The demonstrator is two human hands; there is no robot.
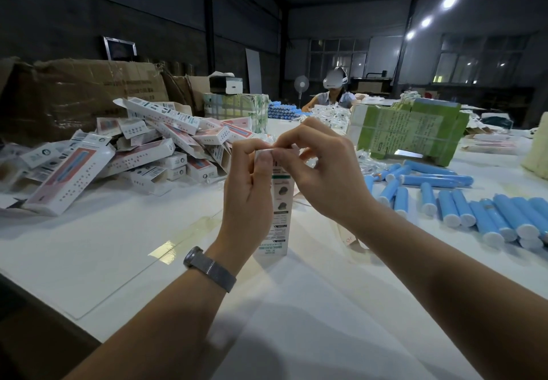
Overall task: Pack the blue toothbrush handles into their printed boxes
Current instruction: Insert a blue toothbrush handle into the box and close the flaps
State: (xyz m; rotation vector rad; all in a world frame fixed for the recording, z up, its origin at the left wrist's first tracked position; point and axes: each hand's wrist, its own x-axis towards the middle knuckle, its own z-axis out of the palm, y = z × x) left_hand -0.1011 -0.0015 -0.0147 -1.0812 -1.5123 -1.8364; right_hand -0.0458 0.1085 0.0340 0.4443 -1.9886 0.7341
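A: Where is the printed box [277, 210] now?

B: It stands upright on the white table [124, 240], between both hands. The left hand [249, 189] grips its upper part, the fingers curled around it. The right hand [323, 166] pinches the top flap with its fingers.

A: And the blue toothbrush handles [462, 201]?

B: They lie loose on the table at the right side, many side by side. If one is inside the box, I cannot tell.

A: What is on the left?

B: A pile of boxes [142, 154] of the same kind, in front of brown cartons [83, 95]. A second person [333, 92] sits at the far end.
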